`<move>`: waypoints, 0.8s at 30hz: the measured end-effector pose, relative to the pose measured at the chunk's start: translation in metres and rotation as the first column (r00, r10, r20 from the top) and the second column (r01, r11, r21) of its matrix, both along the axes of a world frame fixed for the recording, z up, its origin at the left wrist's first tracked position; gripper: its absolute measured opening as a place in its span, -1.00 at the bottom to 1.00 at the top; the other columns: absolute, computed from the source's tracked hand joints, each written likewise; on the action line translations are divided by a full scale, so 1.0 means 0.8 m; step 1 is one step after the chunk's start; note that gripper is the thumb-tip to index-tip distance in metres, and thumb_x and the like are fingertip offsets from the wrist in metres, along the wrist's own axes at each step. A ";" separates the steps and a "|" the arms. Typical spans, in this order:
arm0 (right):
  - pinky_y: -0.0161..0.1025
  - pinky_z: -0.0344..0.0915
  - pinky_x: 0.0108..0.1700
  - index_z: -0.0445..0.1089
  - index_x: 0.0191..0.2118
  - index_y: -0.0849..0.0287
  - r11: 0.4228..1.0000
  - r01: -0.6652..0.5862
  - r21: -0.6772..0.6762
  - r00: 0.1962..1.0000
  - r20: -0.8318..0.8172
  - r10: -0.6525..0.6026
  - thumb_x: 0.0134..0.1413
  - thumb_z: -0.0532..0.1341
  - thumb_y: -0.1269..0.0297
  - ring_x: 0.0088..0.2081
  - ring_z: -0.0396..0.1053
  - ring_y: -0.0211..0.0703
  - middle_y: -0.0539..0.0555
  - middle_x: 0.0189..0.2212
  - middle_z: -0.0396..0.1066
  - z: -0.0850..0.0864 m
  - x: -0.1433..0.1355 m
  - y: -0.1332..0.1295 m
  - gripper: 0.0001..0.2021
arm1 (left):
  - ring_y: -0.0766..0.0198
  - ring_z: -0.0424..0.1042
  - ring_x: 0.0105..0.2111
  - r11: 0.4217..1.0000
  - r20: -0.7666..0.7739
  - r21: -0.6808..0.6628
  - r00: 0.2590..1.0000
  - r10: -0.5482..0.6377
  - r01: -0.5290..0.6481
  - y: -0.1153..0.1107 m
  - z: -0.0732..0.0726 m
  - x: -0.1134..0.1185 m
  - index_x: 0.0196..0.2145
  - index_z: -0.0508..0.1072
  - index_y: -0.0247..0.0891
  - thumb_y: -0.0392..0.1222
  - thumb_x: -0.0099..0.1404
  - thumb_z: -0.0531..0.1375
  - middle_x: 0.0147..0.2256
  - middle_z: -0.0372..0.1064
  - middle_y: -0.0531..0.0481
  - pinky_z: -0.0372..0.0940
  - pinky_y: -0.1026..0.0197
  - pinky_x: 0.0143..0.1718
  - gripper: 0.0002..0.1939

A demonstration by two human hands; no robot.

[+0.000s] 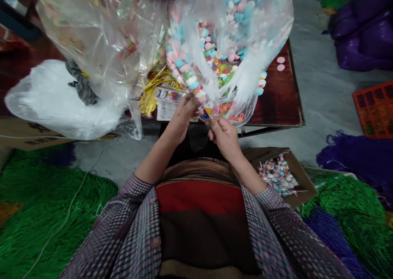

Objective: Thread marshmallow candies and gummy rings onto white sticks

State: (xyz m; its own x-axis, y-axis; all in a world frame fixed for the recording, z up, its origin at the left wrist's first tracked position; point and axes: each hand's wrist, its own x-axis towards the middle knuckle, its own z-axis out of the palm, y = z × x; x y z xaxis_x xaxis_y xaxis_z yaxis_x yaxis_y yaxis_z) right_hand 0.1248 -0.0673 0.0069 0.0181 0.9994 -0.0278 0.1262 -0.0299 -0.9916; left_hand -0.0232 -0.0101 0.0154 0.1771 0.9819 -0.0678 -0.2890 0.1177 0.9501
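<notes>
A marshmallow skewer [192,82] in a clear printed wrapper slants over the table edge, its pink, white, blue and orange pieces stacked in a row. My left hand [183,117] has its fingers closed around the lower part of it. At the wrapper's bottom end, near a colourful printed patch [208,109], my right hand [223,135] pinches with thumb and forefinger. The exact spot under those fingertips is hidden. Just beyond my hands, an open plastic bag [236,82] holds pastel marshmallows and ring-shaped gummy candies. Yellow twist ties [149,101] lie left of my left hand beside printed packets [167,95].
Large clear bags [107,37] cover the left of the dark red table [281,103]. A cardboard box [302,181] of wrapped candies on sticks stands low at my right. Green cord heaps [61,201] flank me, and an orange crate [376,109] sits far right.
</notes>
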 end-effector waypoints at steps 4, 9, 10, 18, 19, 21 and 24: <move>-0.30 0.14 -0.48 0.46 -0.26 0.08 1.000 -0.022 0.001 1.000 -0.017 0.022 0.22 0.15 -0.38 -0.61 0.14 -0.32 -0.16 -0.69 0.22 -0.004 -0.004 -0.002 -0.45 | 0.24 0.57 -0.17 0.995 0.198 -0.099 0.980 -0.009 0.029 0.005 0.019 0.013 -0.02 0.47 -0.16 -0.07 0.48 0.22 -0.29 0.52 0.01 0.39 0.24 -0.21 -0.81; -0.29 0.13 -0.46 0.46 -0.28 0.08 1.000 -0.018 0.003 1.000 -0.009 0.018 0.21 0.15 -0.38 -0.59 0.16 -0.30 -0.15 -0.68 0.23 -0.004 -0.005 -0.003 -0.44 | 0.33 0.52 -0.41 0.982 0.278 -0.182 0.961 0.012 0.041 -0.003 0.034 0.027 0.19 0.37 -0.20 -0.29 0.43 0.27 -0.59 0.32 0.20 0.24 0.38 -0.46 -0.59; -0.29 0.14 -0.46 0.46 -0.28 0.08 1.000 -0.019 0.002 1.000 -0.010 0.019 0.21 0.15 -0.39 -0.59 0.17 -0.30 -0.14 -0.68 0.23 -0.004 -0.005 -0.003 -0.44 | 0.32 0.51 -0.43 0.979 0.299 -0.198 0.954 0.014 0.048 -0.005 0.035 0.028 0.22 0.35 -0.22 -0.31 0.44 0.26 -0.62 0.29 0.21 0.20 0.38 -0.50 -0.57; -0.31 0.13 -0.51 0.41 -0.42 0.11 0.997 -0.002 -0.075 0.999 -0.041 -0.001 0.20 0.17 -0.38 -0.62 0.15 -0.33 -0.12 -0.68 0.25 -0.011 -0.018 -0.006 -0.42 | 0.44 0.31 -0.61 0.954 0.270 -0.274 0.962 -0.045 0.122 -0.016 0.019 0.027 0.11 0.42 -0.25 -0.09 0.38 0.35 -0.65 0.18 0.29 0.19 0.40 -0.57 -0.59; -0.31 0.13 -0.53 0.40 -0.43 0.12 0.996 -0.032 -0.086 0.999 -0.037 0.029 0.19 0.16 -0.39 -0.63 0.15 -0.34 -0.12 -0.69 0.26 -0.009 -0.015 -0.005 -0.40 | 0.44 0.29 -0.63 0.952 0.260 -0.270 0.963 -0.069 0.141 -0.016 0.016 0.025 0.03 0.45 -0.25 -0.07 0.38 0.34 -0.64 0.17 0.28 0.20 0.39 -0.58 -0.65; -0.32 0.17 -0.54 0.41 -0.45 0.13 0.982 -0.159 -0.105 0.987 0.001 0.160 0.17 0.17 -0.41 -0.65 0.19 -0.35 -0.11 -0.69 0.30 0.000 0.001 -0.001 -0.38 | 0.43 0.32 -0.62 0.952 0.237 -0.261 0.967 -0.098 0.161 -0.013 0.014 0.019 -0.16 0.48 -0.24 -0.01 0.39 0.32 -0.64 0.16 0.25 0.26 0.37 -0.55 -0.75; -0.29 0.31 -0.44 0.49 -0.45 0.13 0.961 -0.267 -0.066 0.958 0.094 0.273 0.15 0.27 -0.32 -0.58 0.35 -0.30 -0.05 -0.62 0.43 0.021 0.041 0.009 -0.46 | 0.37 0.41 -0.55 0.960 0.258 -0.207 0.957 -0.132 0.188 -0.014 0.018 0.011 -0.39 0.42 -0.21 0.05 0.33 0.37 -0.67 0.13 0.20 0.41 0.29 -0.41 -0.67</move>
